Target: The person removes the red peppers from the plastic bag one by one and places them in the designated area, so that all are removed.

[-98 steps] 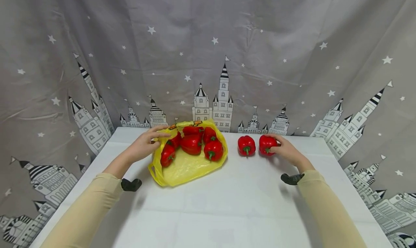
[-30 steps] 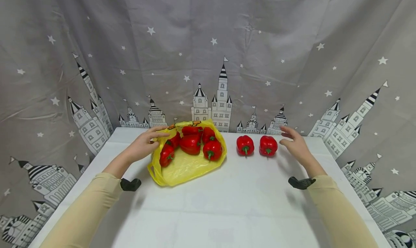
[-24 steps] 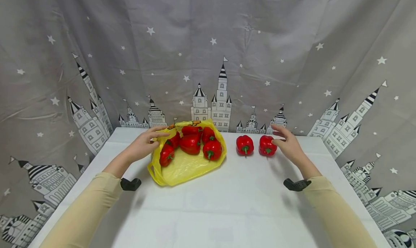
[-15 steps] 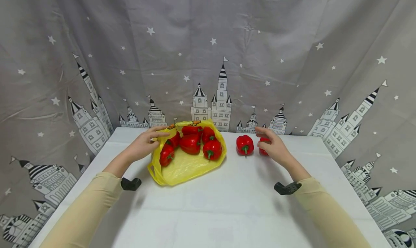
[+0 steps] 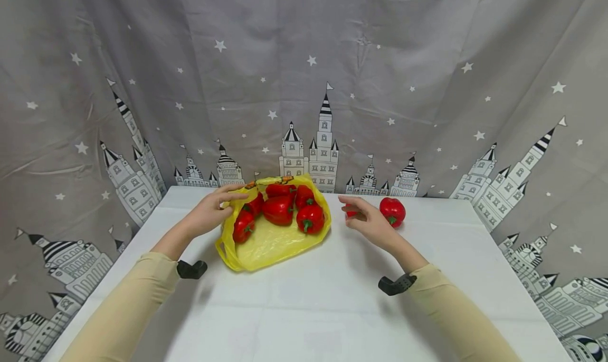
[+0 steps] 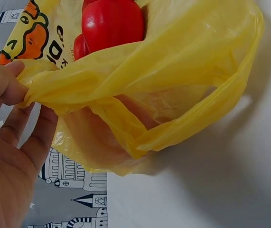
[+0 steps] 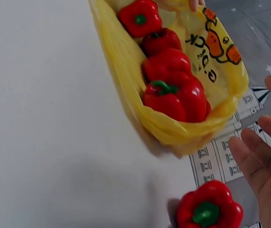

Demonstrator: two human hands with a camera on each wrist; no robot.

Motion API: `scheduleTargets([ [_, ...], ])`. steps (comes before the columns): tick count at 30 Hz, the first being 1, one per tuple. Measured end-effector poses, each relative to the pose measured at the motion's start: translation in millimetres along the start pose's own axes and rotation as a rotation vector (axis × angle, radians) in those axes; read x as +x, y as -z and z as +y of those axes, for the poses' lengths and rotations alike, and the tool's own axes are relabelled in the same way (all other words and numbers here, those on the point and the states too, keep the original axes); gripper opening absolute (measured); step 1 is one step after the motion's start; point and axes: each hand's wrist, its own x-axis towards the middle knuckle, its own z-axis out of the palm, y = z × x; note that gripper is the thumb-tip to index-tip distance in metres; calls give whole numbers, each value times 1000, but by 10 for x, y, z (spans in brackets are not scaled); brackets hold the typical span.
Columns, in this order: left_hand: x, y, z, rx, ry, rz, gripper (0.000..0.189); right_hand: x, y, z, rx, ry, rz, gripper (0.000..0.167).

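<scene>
Yellow plastic bag, printed with lettering and a duck: lies on the white tabletop, mouth held agape. Left hand: pinches the bag's edge between thumb and fingers. Red bell peppers, green-stemmed: several, grouped inside the bag. Right hand: fingers spread, grasping nothing, just beside a loose pepper that it partly hides in the head view. Second loose pepper: on the tabletop, farther from the bag. Backdrop: grey curtain, stars and castles.
</scene>
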Motion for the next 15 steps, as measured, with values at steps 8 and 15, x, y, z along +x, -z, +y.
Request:
scheduleTargets([
  [8, -2, -22, -32, -8, 23, 5, 48, 95, -220, -24, 45, 25, -53, 61],
  [15, 14, -10, -29, 7, 27, 11, 49, 191, -376, -48, 72, 39, -93, 59],
])
